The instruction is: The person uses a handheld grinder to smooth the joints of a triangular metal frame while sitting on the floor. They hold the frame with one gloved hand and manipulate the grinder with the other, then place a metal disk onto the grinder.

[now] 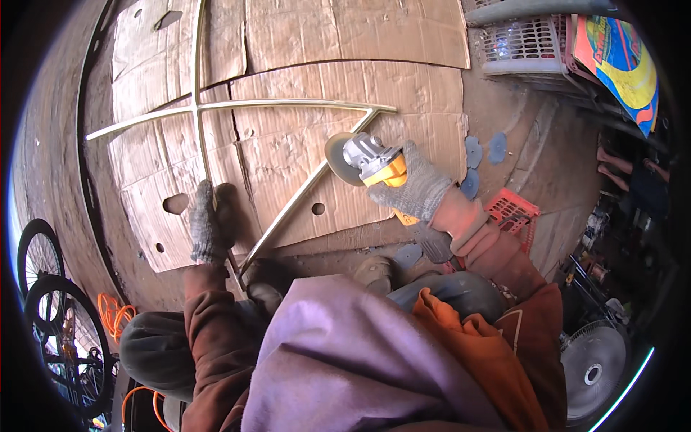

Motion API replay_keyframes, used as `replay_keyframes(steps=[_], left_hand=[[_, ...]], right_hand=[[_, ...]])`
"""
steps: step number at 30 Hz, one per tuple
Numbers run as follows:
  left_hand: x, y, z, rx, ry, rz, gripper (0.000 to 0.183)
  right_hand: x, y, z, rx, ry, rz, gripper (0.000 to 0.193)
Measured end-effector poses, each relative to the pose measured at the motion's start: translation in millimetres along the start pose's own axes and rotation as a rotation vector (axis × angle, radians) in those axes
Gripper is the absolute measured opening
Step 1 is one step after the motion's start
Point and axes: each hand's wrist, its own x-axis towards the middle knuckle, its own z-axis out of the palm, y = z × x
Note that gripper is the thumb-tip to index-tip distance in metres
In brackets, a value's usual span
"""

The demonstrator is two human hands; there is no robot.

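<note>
A shiny, gold-toned metal tube frame lies across flattened cardboard. It has a long upright bar, a crossing bar and a slanted bar that meets the crossing bar at the right. My left hand, in a grey knit glove, is closed round the lower part of the upright bar. In my gloved right hand is a yellow and grey angle grinder. Its round disc overlaps the slanted bar below the joint; whether it touches the metal I cannot tell.
Several grey discs lie beside the cardboard. A red plastic crate stands right of my right arm, a fan at lower right. Bicycle wheels and orange cable are at left. Someone's bare legs show far right.
</note>
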Motion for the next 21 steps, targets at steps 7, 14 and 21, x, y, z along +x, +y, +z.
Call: replay_keyframes(steps=[7, 14, 21], left_hand=[[1.1, -0.9, -0.6, 0.040, 0.042, 0.027, 0.041], [10.9, -7.2, -6.6, -0.026, 0.006, 0.030, 0.041], [-8.2, 6.3, 2.3, 0.012, -0.070, -0.009, 0.041]], right_hand=[[3.9, -5.9, -8.1, 0.068, 0.006, 0.055, 0.093], [-2.1, -18.2, 6.4, -0.134, -0.072, 0.045, 0.089], [-8.9, -26.8, 2.6, -0.050, -0.107, 0.084, 0.094]])
